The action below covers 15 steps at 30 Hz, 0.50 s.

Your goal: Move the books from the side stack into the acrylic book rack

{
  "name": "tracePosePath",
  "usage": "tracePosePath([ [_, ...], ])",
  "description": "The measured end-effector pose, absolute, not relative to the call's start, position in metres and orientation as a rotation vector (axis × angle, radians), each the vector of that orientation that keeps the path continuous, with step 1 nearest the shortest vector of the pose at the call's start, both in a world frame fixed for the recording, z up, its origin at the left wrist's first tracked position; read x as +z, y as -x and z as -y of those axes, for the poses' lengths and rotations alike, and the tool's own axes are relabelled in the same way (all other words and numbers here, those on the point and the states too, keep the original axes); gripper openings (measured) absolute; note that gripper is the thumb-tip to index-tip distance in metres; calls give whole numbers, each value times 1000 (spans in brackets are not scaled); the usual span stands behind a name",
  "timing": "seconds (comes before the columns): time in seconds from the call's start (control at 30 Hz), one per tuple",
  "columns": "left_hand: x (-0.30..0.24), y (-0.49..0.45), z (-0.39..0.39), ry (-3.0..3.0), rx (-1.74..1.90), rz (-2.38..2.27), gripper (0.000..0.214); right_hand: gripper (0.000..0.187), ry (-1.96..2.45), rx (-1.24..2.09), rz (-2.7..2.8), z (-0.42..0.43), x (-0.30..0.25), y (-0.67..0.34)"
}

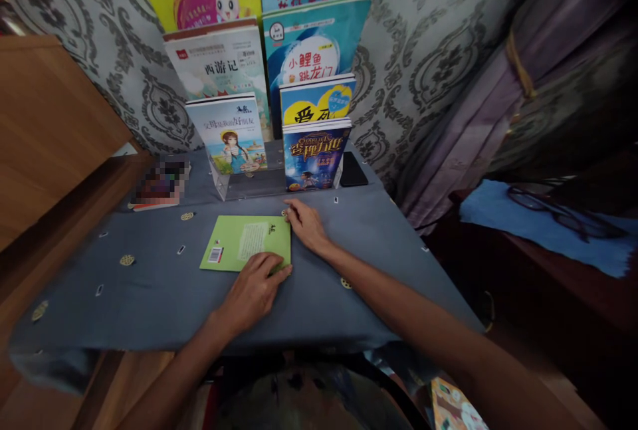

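Observation:
A green book (226, 236) lies on the cloth-covered table, its printed side with a barcode facing up. My left hand (255, 287) rests over its lower right part, palm down with loosely bent fingers and the thumb spread to the right. At the upper right corner of the book is my right hand (306, 225), its index finger stretched out and its thumb beside the book's right edge. Neither hand is closed around the book. Some fingertips of the left hand are hard to make out.
A clear stand (222, 185) at the back holds several upright books, among them a dark blue book (316, 157) in front. Behind its right end lies a black phone (353, 169). Another book (159, 184), partly blurred, lies at the left. Glasses (563, 211) rest on blue cloth at the right.

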State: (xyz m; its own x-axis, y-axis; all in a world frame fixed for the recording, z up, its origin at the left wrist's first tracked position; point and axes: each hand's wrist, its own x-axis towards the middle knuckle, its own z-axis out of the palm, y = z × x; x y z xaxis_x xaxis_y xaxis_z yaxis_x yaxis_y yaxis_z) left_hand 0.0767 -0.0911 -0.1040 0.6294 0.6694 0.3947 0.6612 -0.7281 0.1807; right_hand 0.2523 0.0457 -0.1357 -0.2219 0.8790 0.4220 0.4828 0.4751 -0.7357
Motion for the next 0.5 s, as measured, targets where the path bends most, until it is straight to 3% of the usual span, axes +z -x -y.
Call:
tracePosePath([
  [0.17,-114,-79,103,-2883,699,-1284,44,33,1067,438,1986,-39,-135,-251],
  [0.5,-117,-49,121,-2697,825,-1502,48,29,1082,456,1954,-44,-141,-252],
])
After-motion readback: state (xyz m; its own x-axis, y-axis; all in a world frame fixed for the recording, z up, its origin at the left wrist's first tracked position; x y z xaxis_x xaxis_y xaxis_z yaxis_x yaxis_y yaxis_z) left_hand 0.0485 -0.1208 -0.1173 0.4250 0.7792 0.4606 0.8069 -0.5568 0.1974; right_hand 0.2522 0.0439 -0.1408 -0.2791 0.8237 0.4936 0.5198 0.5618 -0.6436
